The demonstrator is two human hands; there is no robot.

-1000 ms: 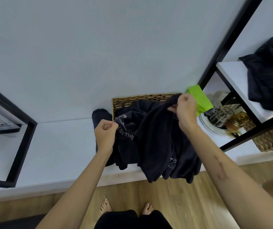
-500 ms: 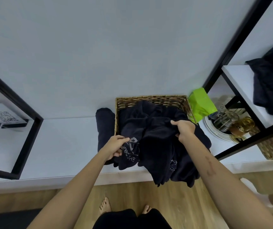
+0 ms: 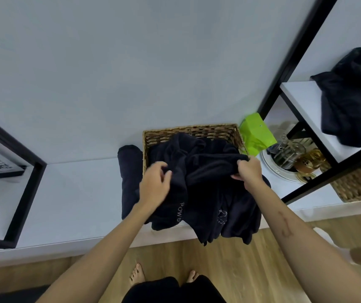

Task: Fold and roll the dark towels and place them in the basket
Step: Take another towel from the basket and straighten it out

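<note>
A woven basket [image 3: 191,130] stands on the white shelf [image 3: 72,193] against the wall. Dark towels [image 3: 205,193] are heaped in it and spill over its front and the shelf edge. My right hand [image 3: 248,171] pinches a fold of the top towel near the basket's right rim. My left hand [image 3: 154,184] sits on the towel heap at the left, fingers loosely curled over the cloth. A rolled dark towel [image 3: 130,178] lies on the shelf just left of the basket. Another dark towel [image 3: 352,101] is bunched on the upper right shelf.
A green bag [image 3: 256,134] leans right of the basket. A white plate [image 3: 271,166] with glass jars [image 3: 288,153] sits behind black frame bars [image 3: 328,171]. A second wicker basket [image 3: 358,184] stands far right. A black frame [image 3: 25,193] rises at left. Wood floor and bare feet lie below.
Both hands dropped from chest height to the basket with the towel. My left hand shifted right onto the heap; my right hand moved to the right rim, still pinching cloth.
</note>
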